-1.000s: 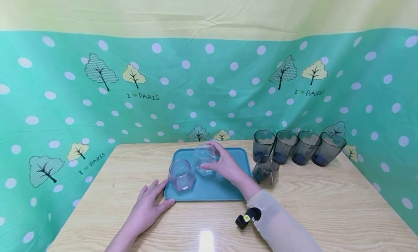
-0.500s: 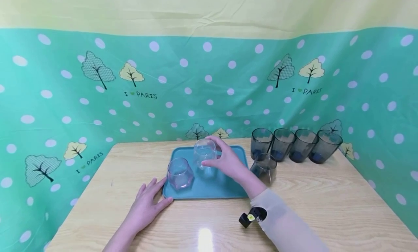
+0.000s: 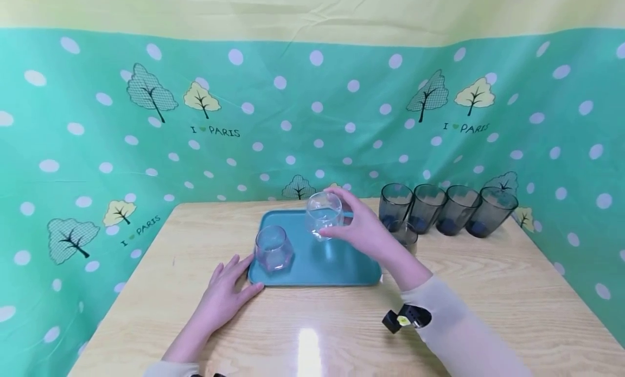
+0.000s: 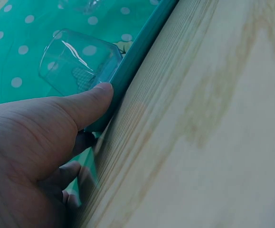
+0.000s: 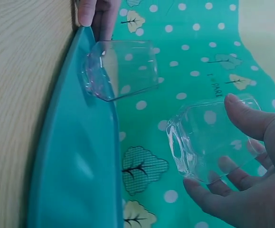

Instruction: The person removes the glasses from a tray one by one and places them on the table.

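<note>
My right hand (image 3: 363,228) holds a clear drinking glass (image 3: 319,213) raised above the teal tray (image 3: 337,268). In the right wrist view, thumb and fingers wrap this glass (image 5: 208,137) from opposite sides, and its thick faceted base hangs clear of the tray. A second glass (image 3: 274,252), faintly pink with a faceted base, stands at the tray's left end. My left hand (image 3: 222,298) rests at the tray's front left corner with its fingers extended. Up close in the left wrist view, the thumb (image 4: 97,97) touches the tray rim.
Several tall smoky-grey tumblers (image 3: 425,209) stand in a row at the back right of the wooden table (image 3: 161,268). A shorter smoky glass (image 3: 410,238) is partly hidden behind my right forearm. A patterned green cloth (image 3: 312,122) hangs behind and at both sides.
My right hand has lifted the clear glass off the tray and shifted it to the right. My left hand stays at the tray corner. The head view has tilted slightly.
</note>
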Demonstrator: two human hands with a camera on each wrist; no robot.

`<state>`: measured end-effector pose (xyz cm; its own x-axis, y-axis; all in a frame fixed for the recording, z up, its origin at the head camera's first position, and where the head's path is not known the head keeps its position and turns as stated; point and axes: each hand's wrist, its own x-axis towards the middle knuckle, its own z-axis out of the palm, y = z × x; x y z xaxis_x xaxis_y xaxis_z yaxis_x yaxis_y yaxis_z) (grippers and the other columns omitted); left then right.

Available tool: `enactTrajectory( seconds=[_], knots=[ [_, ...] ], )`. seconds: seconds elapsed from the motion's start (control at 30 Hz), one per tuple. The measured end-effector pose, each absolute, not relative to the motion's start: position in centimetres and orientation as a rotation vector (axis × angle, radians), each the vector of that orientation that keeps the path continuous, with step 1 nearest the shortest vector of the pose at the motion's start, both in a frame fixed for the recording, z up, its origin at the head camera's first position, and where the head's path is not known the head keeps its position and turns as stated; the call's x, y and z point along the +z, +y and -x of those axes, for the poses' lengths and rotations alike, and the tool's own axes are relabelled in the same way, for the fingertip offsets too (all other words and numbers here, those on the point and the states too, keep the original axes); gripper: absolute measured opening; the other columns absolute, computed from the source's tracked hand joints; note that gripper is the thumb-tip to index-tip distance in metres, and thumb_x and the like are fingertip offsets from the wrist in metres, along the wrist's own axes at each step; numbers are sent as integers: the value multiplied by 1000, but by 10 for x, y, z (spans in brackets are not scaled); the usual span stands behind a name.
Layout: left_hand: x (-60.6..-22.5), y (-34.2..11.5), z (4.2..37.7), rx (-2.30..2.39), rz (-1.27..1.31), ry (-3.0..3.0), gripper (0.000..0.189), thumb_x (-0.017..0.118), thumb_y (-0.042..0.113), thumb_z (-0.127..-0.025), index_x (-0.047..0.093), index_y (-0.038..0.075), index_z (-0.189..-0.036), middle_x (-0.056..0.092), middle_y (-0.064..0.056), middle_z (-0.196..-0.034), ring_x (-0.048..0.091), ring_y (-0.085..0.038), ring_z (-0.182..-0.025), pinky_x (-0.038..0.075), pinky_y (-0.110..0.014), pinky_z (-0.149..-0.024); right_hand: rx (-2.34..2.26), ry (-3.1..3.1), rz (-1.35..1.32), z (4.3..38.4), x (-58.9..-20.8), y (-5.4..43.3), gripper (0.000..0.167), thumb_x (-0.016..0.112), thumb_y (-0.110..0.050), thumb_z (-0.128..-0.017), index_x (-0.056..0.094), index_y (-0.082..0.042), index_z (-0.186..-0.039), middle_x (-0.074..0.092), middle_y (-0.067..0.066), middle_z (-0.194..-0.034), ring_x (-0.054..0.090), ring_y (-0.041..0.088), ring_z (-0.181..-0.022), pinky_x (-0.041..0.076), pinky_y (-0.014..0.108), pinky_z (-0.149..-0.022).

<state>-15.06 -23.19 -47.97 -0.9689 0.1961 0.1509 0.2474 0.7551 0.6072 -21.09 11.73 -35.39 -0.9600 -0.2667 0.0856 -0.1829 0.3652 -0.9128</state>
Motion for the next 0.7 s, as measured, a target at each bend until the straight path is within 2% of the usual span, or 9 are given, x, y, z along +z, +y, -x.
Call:
enactTrajectory(
  seconds=[0.37,0.7],
  knots=[
    [-479,-232,152,-1000,382,-2884,79,82,40,-102,50,4,-165,54,-20,-164,30,-49,-162,8,-68,-134,-1654,2574,479,198,-330,157,87,95,-16,-90,49,-30,-162,48,4,-165,53,39,-149,58,55,-111],
    [-481,-234,156,-990,381,-2888,79,82,37,-103,49,2,-165,52,-22,-165,29,-49,-162,8,-67,-134,-1608,2644,411,190,-311,193,89,94,-20,-93,45,-31,-166,53,6,-163,58,36,-142,59,56,-105]
  ],
)
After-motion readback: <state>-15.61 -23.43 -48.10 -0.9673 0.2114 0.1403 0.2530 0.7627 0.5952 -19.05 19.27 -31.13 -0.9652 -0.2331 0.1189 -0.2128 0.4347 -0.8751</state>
